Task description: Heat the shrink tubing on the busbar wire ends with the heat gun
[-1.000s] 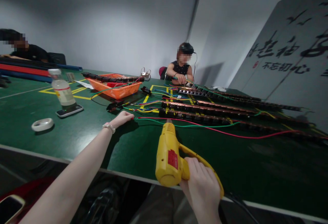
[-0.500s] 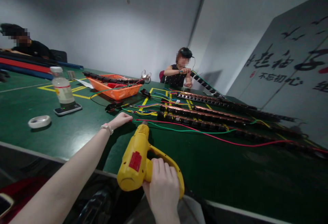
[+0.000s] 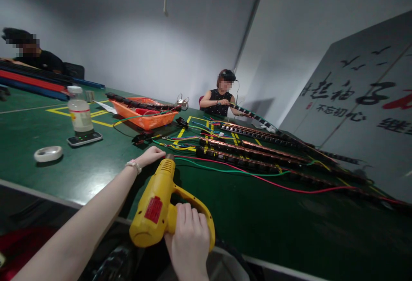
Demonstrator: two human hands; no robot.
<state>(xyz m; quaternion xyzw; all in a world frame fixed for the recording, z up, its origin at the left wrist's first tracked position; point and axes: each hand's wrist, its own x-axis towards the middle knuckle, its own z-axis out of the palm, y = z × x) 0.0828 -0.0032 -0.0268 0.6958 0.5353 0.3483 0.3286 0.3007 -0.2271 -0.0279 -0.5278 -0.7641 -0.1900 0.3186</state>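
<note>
My right hand [image 3: 188, 240] is closed round the handle of a yellow heat gun [image 3: 157, 201], whose nozzle points away from me towards the end of a red wire [image 3: 257, 178]. My left hand [image 3: 151, 155] lies on the green table [image 3: 64, 169] just left of the nozzle, fingers curled at the wire's end; what it pinches is hidden. A green wire [image 3: 225, 169] runs beside the red one. Long black and copper strips [image 3: 251, 148] lie in rows beyond.
An orange tray [image 3: 144, 118] holds more strips at the back left. A plastic bottle [image 3: 79, 113] stands on a phone [image 3: 84, 139], with a roll of white tape [image 3: 48, 153] nearby. One person [image 3: 222, 96] sits across the table, another at the far left.
The heat gun in my right hand has swung left, its nozzle now close beside my left hand. The person opposite has lifted one strip and lowered it again.
</note>
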